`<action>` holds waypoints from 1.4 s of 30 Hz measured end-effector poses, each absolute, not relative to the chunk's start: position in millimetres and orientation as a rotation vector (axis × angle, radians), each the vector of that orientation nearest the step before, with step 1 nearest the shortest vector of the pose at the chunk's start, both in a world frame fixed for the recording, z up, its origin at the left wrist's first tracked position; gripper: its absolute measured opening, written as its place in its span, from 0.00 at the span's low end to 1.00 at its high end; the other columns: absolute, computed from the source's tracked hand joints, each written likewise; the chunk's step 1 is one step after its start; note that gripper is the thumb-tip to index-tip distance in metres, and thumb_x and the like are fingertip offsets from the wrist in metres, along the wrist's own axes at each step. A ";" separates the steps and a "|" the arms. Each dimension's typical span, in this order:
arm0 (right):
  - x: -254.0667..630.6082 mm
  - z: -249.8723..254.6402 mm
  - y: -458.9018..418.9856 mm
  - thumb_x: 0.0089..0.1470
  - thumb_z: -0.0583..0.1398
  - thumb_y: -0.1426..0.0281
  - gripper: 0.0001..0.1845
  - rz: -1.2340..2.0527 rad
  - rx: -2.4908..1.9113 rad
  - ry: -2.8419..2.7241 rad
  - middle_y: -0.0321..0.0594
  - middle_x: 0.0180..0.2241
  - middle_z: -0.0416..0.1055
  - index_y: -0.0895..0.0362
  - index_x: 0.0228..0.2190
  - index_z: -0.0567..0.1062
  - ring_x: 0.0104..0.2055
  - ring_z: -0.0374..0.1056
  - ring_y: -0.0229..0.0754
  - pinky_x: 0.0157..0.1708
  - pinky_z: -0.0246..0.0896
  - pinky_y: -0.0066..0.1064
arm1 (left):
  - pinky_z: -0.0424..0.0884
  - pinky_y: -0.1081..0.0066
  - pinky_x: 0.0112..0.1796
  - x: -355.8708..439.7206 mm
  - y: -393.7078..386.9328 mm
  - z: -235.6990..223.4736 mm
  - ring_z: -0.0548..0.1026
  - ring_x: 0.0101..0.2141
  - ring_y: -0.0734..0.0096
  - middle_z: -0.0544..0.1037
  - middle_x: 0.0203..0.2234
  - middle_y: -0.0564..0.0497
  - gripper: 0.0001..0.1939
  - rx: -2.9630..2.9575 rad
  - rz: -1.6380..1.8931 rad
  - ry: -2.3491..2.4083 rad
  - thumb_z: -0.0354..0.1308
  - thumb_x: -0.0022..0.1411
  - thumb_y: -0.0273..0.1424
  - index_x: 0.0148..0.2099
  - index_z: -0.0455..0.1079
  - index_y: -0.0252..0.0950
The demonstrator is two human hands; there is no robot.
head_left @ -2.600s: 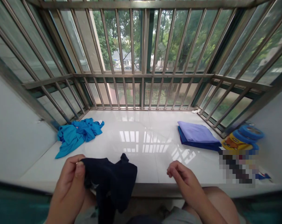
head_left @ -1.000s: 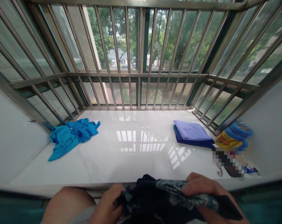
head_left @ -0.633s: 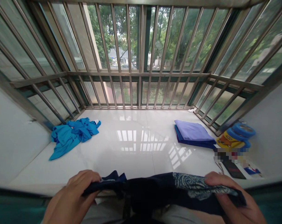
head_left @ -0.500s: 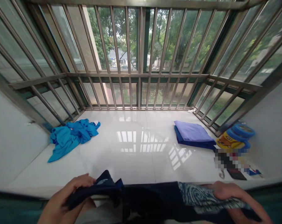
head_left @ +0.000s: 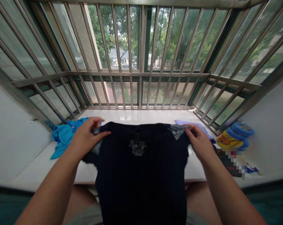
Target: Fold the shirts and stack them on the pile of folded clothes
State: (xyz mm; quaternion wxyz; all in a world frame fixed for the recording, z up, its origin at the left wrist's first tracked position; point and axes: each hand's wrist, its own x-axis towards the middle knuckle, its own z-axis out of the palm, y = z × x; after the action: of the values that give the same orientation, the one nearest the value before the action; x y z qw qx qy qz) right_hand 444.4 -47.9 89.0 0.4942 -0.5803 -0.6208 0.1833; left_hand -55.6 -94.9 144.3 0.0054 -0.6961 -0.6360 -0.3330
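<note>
A dark navy T-shirt [head_left: 141, 175] hangs spread out between my two hands, its neckline uppermost and a blurred print inside the collar. My left hand [head_left: 88, 136] pinches the shirt's left shoulder, where a grey-white patterned patch shows. The opposite shoulder, with a similar patterned patch, is gripped between the thumb and fingers of my right hand [head_left: 197, 137]. The lower part of the shirt runs out of view at the bottom. Behind my left hand lies a crumpled bright blue garment [head_left: 64, 136], partly covered by that hand.
The white tiled sill [head_left: 125, 115] stretches to a barred window [head_left: 139, 75]. A folded lavender cloth [head_left: 203, 126] on darker blue cloth lies behind my right hand. A blue and yellow container [head_left: 235, 136] stands at the right wall, near a dark flat object [head_left: 229, 164], partly blurred out.
Both hands have risen and moved inward over the sill. The shirt, bunched low at the front edge before, now hangs open and covers the middle of the sill.
</note>
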 end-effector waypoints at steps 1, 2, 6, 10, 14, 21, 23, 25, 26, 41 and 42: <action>434.8 83.2 -30.7 0.67 0.59 0.51 0.24 0.345 -1.535 -1.554 0.49 0.41 0.80 0.56 0.52 0.78 0.36 0.76 0.50 0.41 0.74 0.44 | 0.76 0.53 0.56 -48.2 -68.1 135.1 0.80 0.52 0.51 0.80 0.54 0.39 0.31 -2.147 -0.904 -2.032 0.70 0.63 0.42 0.63 0.71 0.34; 426.1 74.6 -17.8 0.67 0.58 0.56 0.23 0.219 -1.637 -1.616 0.53 0.46 0.80 0.58 0.53 0.78 0.41 0.76 0.52 0.47 0.73 0.47 | 0.71 0.46 0.61 -39.3 -46.4 122.4 0.76 0.59 0.43 0.76 0.62 0.34 0.32 -2.078 -0.735 -2.074 0.68 0.63 0.36 0.66 0.69 0.33; 394.7 17.6 -14.1 0.67 0.57 0.66 0.22 -0.017 -1.748 -1.959 0.59 0.56 0.75 0.60 0.57 0.76 0.58 0.71 0.59 0.61 0.65 0.50 | 0.61 0.38 0.69 6.7 -16.5 47.0 0.66 0.70 0.42 0.67 0.72 0.33 0.28 -2.186 -0.413 -2.098 0.56 0.71 0.29 0.71 0.67 0.34; 361.8 -47.4 -51.7 0.68 0.58 0.65 0.27 0.178 -1.710 -2.223 0.57 0.66 0.70 0.59 0.64 0.73 0.68 0.66 0.59 0.69 0.59 0.49 | 0.60 0.42 0.70 47.6 -39.6 -33.8 0.64 0.72 0.46 0.65 0.74 0.36 0.27 -2.452 -0.296 -2.017 0.51 0.76 0.34 0.72 0.67 0.35; 347.3 -87.0 -85.6 0.68 0.58 0.62 0.34 0.380 -1.826 -2.364 0.52 0.76 0.57 0.54 0.72 0.67 0.77 0.53 0.64 0.72 0.50 0.62 | 0.57 0.37 0.71 58.3 -67.7 -94.0 0.58 0.75 0.42 0.59 0.77 0.35 0.32 -2.470 -0.210 -2.105 0.54 0.75 0.41 0.76 0.64 0.37; 344.0 -96.2 -101.0 0.70 0.56 0.60 0.33 0.335 -1.885 -2.346 0.46 0.77 0.52 0.51 0.72 0.66 0.79 0.46 0.63 0.74 0.40 0.67 | 0.65 0.47 0.68 19.2 -69.7 -109.3 0.70 0.68 0.48 0.74 0.67 0.35 0.27 -2.307 -0.660 -2.209 0.44 0.78 0.39 0.68 0.71 0.34; 338.0 -95.2 -98.5 0.70 0.56 0.60 0.34 0.305 -1.837 -2.346 0.46 0.78 0.49 0.52 0.73 0.65 0.80 0.43 0.63 0.75 0.39 0.65 | 0.69 0.46 0.63 1.8 -54.0 -94.8 0.72 0.64 0.42 0.74 0.64 0.28 0.30 -1.986 -0.671 -2.405 0.43 0.77 0.42 0.68 0.69 0.27; 332.5 -96.5 -96.3 0.70 0.56 0.58 0.34 0.313 -1.769 -2.356 0.46 0.78 0.49 0.52 0.73 0.65 0.80 0.42 0.61 0.76 0.38 0.62 | 0.72 0.41 0.57 -14.2 -35.3 -81.5 0.71 0.62 0.32 0.73 0.61 0.22 0.37 -1.721 -0.525 -2.629 0.46 0.74 0.50 0.67 0.69 0.22; 330.6 -98.0 -95.5 0.70 0.57 0.57 0.34 0.322 -1.749 -2.355 0.46 0.78 0.50 0.52 0.72 0.66 0.80 0.42 0.61 0.76 0.38 0.62 | 0.73 0.39 0.54 -20.7 -25.9 -76.6 0.72 0.60 0.29 0.74 0.59 0.21 0.40 -1.646 -0.445 -2.716 0.49 0.72 0.54 0.65 0.70 0.21; 333.1 -117.7 -96.2 0.69 0.59 0.55 0.32 0.337 -1.673 -2.281 0.45 0.75 0.58 0.51 0.69 0.70 0.78 0.51 0.61 0.76 0.38 0.61 | 0.70 0.50 0.65 31.4 -24.0 -97.1 0.75 0.63 0.49 0.79 0.60 0.41 0.26 -2.706 -0.902 -1.951 0.70 0.63 0.40 0.61 0.72 0.41; 334.4 -116.2 -93.9 0.69 0.59 0.56 0.30 0.336 -1.659 -2.266 0.46 0.74 0.60 0.51 0.68 0.72 0.77 0.53 0.60 0.76 0.41 0.60 | 0.73 0.52 0.62 29.9 -25.7 -100.3 0.78 0.60 0.51 0.81 0.57 0.41 0.27 -2.707 -1.000 -1.962 0.67 0.66 0.42 0.63 0.70 0.40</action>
State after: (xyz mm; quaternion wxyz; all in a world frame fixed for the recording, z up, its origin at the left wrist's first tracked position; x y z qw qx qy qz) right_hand 334.4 -93.9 -116.2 0.1559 -0.5795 -0.7912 0.1175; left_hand 29.9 -25.7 -100.3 -0.1731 -0.7640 -0.5538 -0.2824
